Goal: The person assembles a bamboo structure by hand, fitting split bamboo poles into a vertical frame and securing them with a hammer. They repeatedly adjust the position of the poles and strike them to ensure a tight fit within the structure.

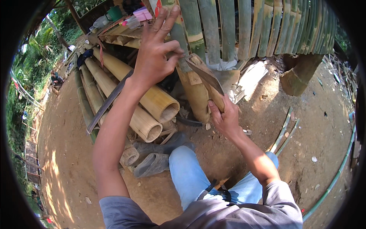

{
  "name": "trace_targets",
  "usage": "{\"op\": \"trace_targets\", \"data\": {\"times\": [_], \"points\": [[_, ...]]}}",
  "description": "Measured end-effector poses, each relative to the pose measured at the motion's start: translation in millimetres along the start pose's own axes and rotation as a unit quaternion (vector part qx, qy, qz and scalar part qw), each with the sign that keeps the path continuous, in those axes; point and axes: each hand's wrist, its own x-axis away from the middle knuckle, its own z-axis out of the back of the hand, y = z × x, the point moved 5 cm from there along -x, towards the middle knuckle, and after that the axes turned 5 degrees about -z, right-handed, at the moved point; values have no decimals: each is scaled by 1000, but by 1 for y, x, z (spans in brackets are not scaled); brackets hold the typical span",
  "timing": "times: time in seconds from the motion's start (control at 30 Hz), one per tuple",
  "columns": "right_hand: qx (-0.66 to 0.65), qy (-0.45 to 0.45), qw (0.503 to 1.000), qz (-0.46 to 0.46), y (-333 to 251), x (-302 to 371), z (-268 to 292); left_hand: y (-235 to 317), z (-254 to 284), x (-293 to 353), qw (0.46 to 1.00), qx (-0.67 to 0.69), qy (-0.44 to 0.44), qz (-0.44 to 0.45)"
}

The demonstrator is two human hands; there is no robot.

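Note:
My left hand (157,57) is raised to an upright green bamboo slat (191,26) at the top middle. Two of its fingers stretch upward against the slat, while the thumb and forefinger bend close together beside it. Wrapped around the lower end of a short, thick wooden piece (206,78) is my right hand (228,117). This piece is tilted, its upper end close to the slat's lower part and my left thumb. Below them, a yellowish bamboo post (193,93) stands on the dirt.
Thick cut bamboo poles (162,103) lie piled at left, with a long dark blade-like strip (108,105) on them, partly behind my left forearm. A row of slats (263,28) spans the upper right above a stump (301,76). Thin green bamboo strips (284,128) lie at right.

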Motion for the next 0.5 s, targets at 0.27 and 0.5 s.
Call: {"op": "trace_targets", "data": {"times": [0.27, 0.5], "points": [[-3, -1, 1000, 27, 2, -12, -9, -3, 0, 3, 1000, -7, -6, 9], [10, 2, 1000, 9, 9, -18, -13, -3, 1, 3, 1000, -5, -7, 14]]}}
